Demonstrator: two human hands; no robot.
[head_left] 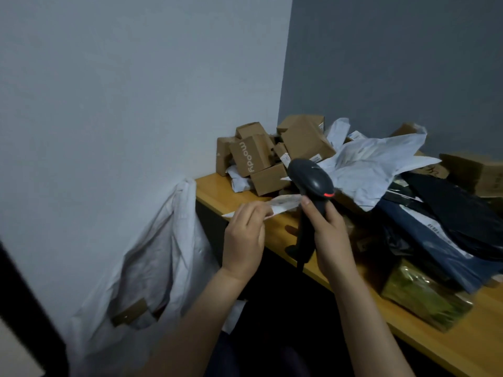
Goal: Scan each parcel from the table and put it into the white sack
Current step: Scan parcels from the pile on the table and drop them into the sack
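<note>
Two-handed work: pinching thin white parcel with left hand above table edge, label blurred; clutching black scanner in right hand. Beside table, white sack, bottom cut off.

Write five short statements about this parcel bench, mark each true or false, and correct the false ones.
1. The right hand grips the black scanner. True.
2. The left hand holds nothing. False: it pinches a thin white parcel.
3. The white sack is beside the left end of the table. True.
4. The white sack is empty. False: a brown cardboard box shows inside its opening.
5. The box printed "moody" sits in the pile on the table. True.
</note>
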